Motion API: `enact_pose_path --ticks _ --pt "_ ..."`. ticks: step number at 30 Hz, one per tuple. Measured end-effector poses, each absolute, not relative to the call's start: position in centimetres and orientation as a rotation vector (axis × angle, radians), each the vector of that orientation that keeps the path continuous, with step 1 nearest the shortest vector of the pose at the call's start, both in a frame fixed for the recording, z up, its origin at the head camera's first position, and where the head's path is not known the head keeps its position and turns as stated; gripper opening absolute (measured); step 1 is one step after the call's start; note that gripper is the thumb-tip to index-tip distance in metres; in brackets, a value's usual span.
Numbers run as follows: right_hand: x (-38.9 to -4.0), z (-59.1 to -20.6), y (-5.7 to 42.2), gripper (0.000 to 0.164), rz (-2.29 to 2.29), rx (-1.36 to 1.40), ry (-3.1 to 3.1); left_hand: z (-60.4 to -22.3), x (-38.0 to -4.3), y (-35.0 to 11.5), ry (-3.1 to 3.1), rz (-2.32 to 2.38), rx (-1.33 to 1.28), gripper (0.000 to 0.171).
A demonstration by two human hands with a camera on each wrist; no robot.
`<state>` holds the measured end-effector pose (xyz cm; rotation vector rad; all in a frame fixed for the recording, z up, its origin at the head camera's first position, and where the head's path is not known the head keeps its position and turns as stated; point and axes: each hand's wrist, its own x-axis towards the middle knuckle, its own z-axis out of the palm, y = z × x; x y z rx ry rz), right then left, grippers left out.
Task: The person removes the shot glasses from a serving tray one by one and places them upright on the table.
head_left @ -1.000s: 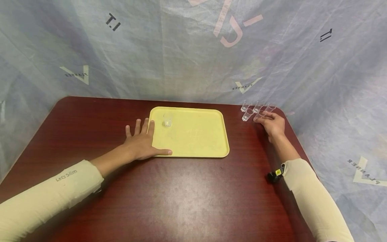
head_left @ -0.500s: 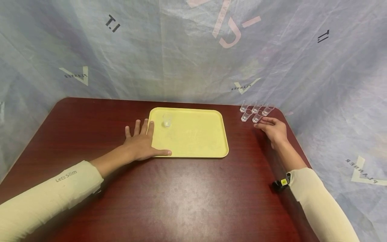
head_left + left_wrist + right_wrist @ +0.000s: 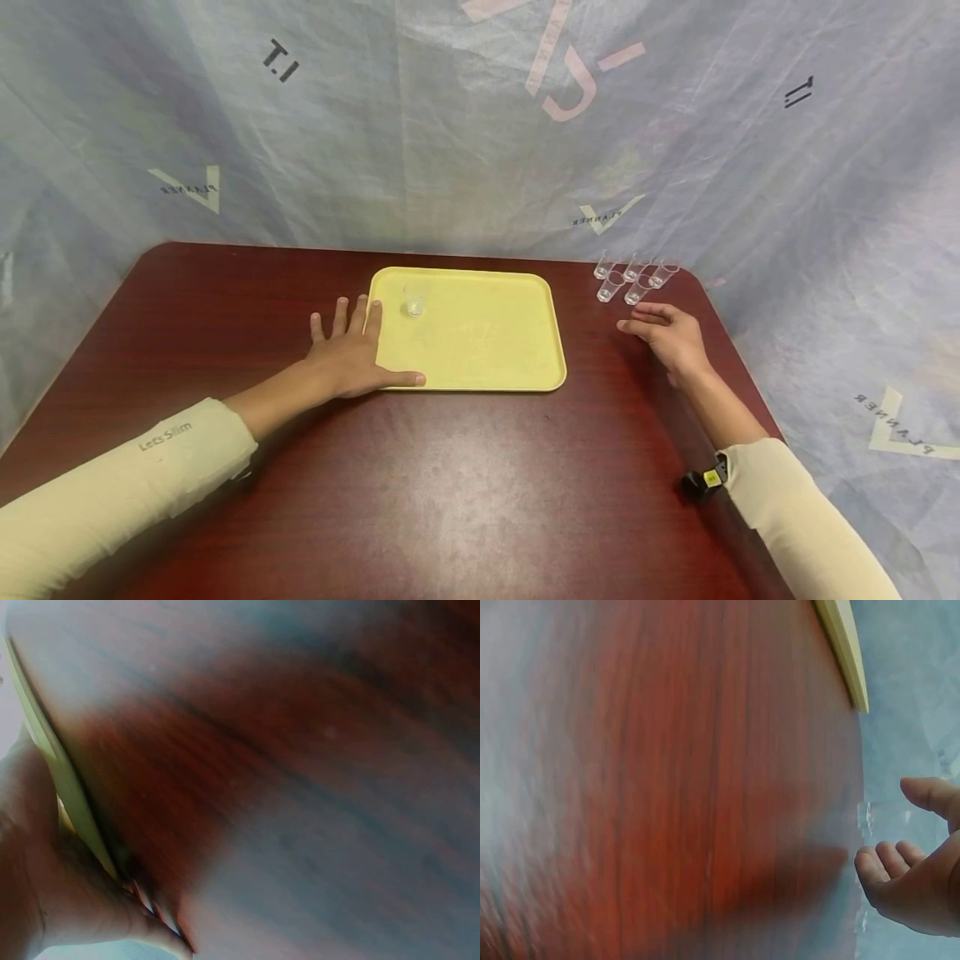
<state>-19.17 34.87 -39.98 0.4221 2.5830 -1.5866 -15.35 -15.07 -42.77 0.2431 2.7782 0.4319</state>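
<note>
My left hand [image 3: 345, 358] lies with fingers spread over the left edge of a yellow tray [image 3: 487, 333], its thumb along the near rim. On the tray, near the far left corner, a small clear cup [image 3: 415, 302] stands upright. Over at the right, my right hand [image 3: 675, 340] hovers just in front of several clear cups, thumb and fingers apart and nothing between them. The closest of these is a clear cup [image 3: 639, 289] in the front row. In the right wrist view the thumb and fingers [image 3: 891, 862] are loosely bent, with a gap between them.
The dark red wooden table [image 3: 450, 483] carries the tray and the cups. Behind it and at both sides hangs a grey printed sheet [image 3: 337, 125]. The cups stand close to the table's far right corner. A black device [image 3: 705, 481] is strapped at my right wrist.
My right hand has let go of the front right cup and drawn back toward me, its fingers now apart from the cups. The left hand has stayed on the tray.
</note>
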Motion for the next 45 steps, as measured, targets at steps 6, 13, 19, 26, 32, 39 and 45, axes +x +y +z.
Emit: enact_pose_path --ticks 6,13,19,26,32,39,45 --pt "-18.7 -39.6 33.2 0.074 -1.584 0.356 2.583 -42.9 -15.4 -15.1 2.774 0.430 0.239 0.165" --pt "-18.6 -39.1 30.9 0.069 -1.592 0.269 2.558 -42.9 -15.4 -15.1 2.777 0.431 0.236 0.165" --pt "-18.6 -38.9 28.9 0.068 -1.625 0.202 2.532 -42.8 -15.4 -15.0 2.786 0.436 0.238 0.165" --pt "-19.1 -38.9 26.6 0.064 -1.670 0.131 2.510 -42.8 -15.4 -15.0 2.781 0.439 0.235 0.165" --pt "-19.3 -39.3 24.8 0.061 -1.683 0.091 2.488 -42.8 -15.4 -14.9 2.780 0.434 0.236 0.165" --pt "-19.2 -39.8 22.7 0.059 -1.736 0.043 2.450 -42.8 -15.5 -14.9 2.773 0.434 0.234 0.164" --pt "-19.4 -40.1 20.6 0.057 -1.756 -0.009 2.417 -42.6 -15.4 -15.0 2.772 0.436 0.229 0.164"
